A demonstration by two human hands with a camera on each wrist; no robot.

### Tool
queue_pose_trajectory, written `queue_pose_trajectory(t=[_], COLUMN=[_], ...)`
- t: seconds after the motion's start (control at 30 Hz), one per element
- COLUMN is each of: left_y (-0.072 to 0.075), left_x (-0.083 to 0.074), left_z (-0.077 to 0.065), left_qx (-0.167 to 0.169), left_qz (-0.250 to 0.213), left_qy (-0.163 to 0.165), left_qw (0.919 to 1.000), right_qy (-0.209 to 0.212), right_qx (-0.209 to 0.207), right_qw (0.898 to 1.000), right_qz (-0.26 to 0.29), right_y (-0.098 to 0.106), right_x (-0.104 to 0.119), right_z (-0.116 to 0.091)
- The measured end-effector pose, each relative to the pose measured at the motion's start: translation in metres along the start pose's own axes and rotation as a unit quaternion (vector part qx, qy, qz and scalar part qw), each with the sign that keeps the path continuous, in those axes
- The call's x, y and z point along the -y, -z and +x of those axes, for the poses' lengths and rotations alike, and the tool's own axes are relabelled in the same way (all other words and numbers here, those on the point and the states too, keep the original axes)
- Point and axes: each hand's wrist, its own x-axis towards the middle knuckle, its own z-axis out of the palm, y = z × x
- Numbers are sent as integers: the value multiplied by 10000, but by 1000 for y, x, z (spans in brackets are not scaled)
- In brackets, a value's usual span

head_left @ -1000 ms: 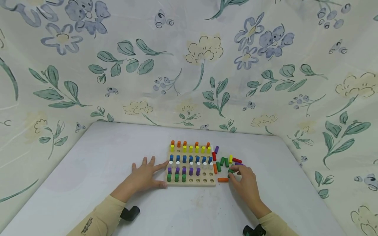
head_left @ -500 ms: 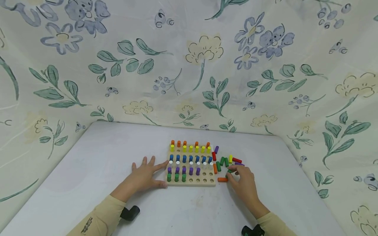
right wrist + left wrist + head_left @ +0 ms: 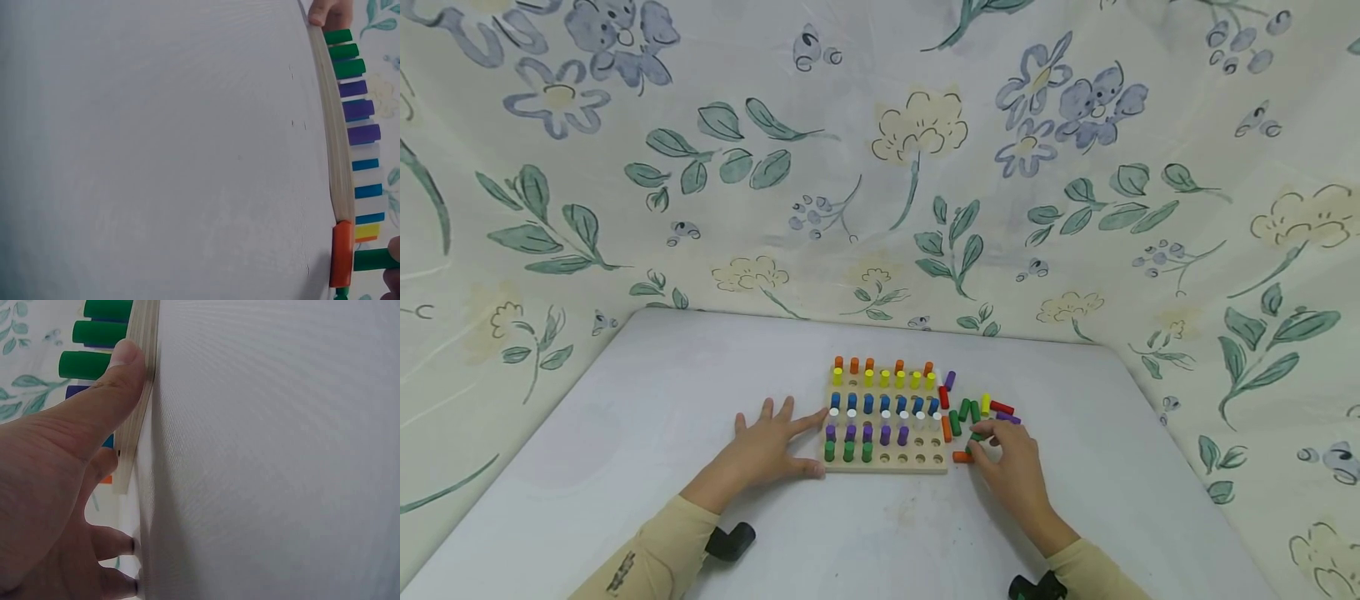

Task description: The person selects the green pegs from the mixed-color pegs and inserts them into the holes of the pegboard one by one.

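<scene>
A wooden pegboard point(image 3: 884, 469) lies on the table with rows of orange, yellow, blue, white, purple and green pegs standing in it. My left hand point(image 3: 767, 447) has its fingers spread at the board's left side. In the left wrist view its thumb presses the board's edge point(image 3: 139, 394) beside a green peg point(image 3: 84, 365). To the right of the board my right hand point(image 3: 1017, 468) pinches a green peg point(image 3: 975, 437) between thumb and fingers. An orange peg point(image 3: 962, 457) lies just below that held peg. Several holes in the front rows are bare.
Loose pegs lie right of the board: several green ones point(image 3: 965, 409), a yellow peg point(image 3: 986, 405), a red peg point(image 3: 1002, 407) and a purple peg point(image 3: 951, 381). The white table point(image 3: 880, 542) meets a flower-patterned cloth point(image 3: 850, 167) at the back.
My right hand has moved a little to the left, towards the board, with the green peg in its fingers. The left hand and the board have stayed in place.
</scene>
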Motion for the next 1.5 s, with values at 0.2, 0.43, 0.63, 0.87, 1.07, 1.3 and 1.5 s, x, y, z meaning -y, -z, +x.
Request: queue_pose_trajectory(t=[0.2, 0.43, 0.63, 0.87, 1.07, 1.3, 1.5], left_y=[1, 0, -2, -2, -1, 0, 0], left_x=[0, 1, 2, 3, 3, 2, 1], left_z=[1, 1, 1, 2, 2, 2, 1], left_qx=[9, 3, -2, -23, -20, -12, -9], left_qz=[-4, 16, -13, -22, 7, -6, 1], left_qy=[-5, -8, -30, -44, -26, -27, -18], left_qw=[10000, 10000, 10000, 10000, 10000, 10000, 10000], right_qy=[187, 218, 335, 450, 509, 478, 333], right_qx=[-92, -59, -105, -119, -178, -153, -61], right_qw=[9998, 9997, 9993, 9988, 9983, 9984, 9990], right_qz=[36, 87, 138, 179, 208, 246, 294], right_y=[-2, -4, -4, -6, -7, -9, -9], right_x=[4, 5, 6, 9, 10, 14, 18], right_z=[0, -1, -1, -2, -3, -3, -3])
